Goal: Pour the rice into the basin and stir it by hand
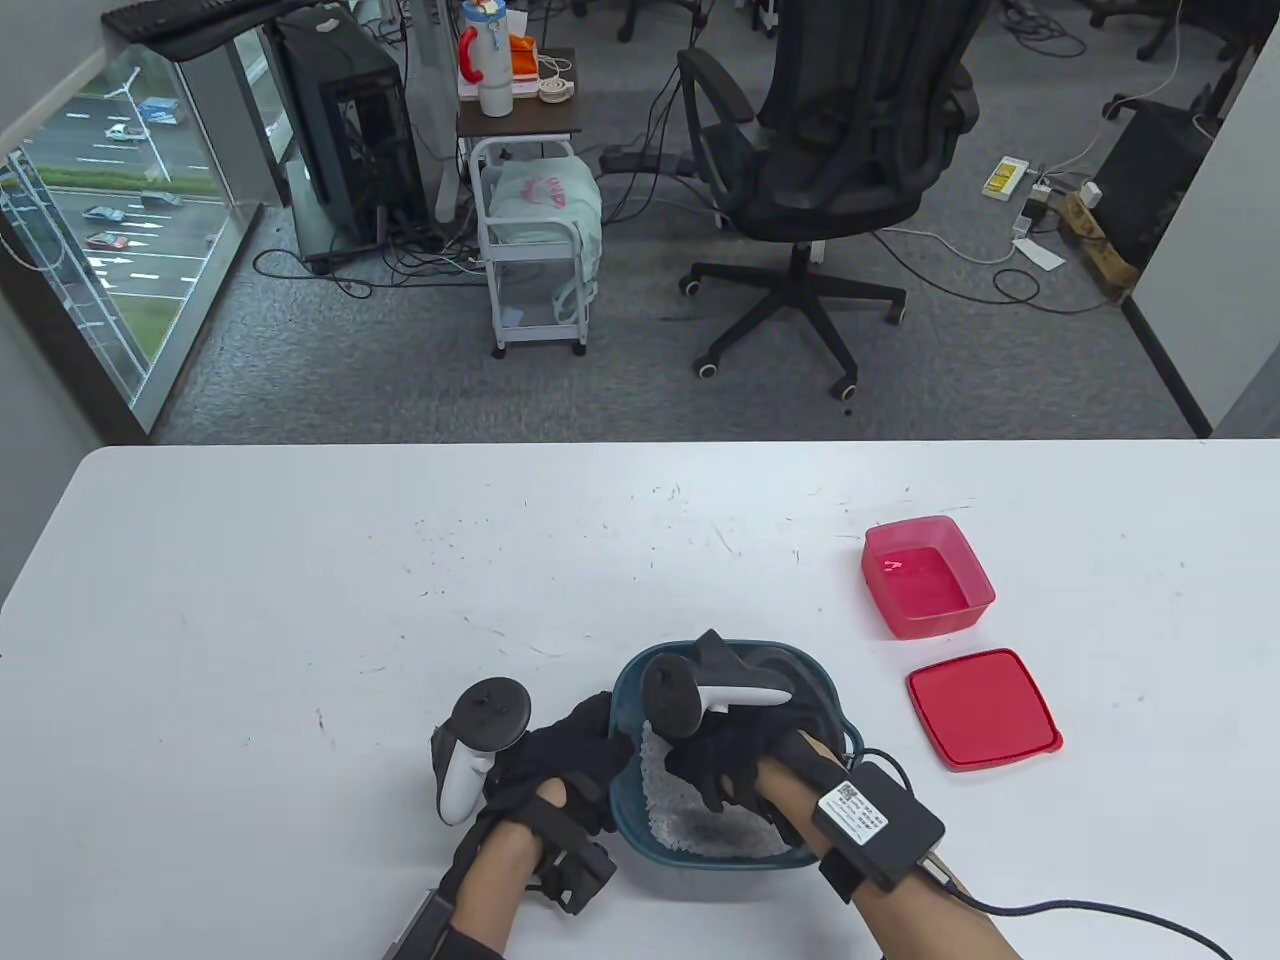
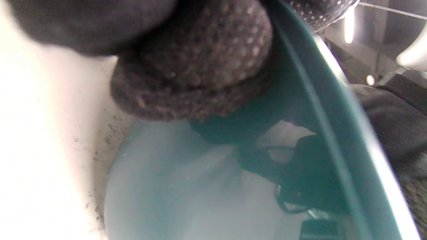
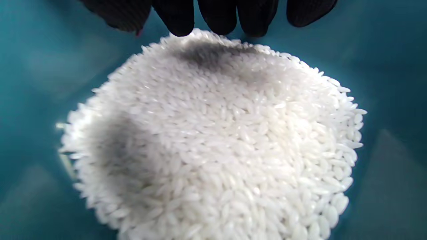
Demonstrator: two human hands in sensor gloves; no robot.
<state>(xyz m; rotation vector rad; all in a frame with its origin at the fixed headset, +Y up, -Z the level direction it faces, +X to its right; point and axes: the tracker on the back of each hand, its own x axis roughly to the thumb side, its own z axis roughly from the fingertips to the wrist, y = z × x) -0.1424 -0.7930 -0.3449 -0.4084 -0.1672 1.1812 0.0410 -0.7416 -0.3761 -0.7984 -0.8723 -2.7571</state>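
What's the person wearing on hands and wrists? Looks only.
Black knit gloves on the left hand and right hand, each with a white-and-black tracker strapped on the back. Right wrist: black box with a white QR label and a black cable. Forearms bare.

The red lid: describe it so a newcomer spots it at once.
On the white table, look right of the teal basin where both gloved hands work. Two red things lie there; the red lid is the nearer one, flat and opaque, apart from the empty translucent red container behind it.
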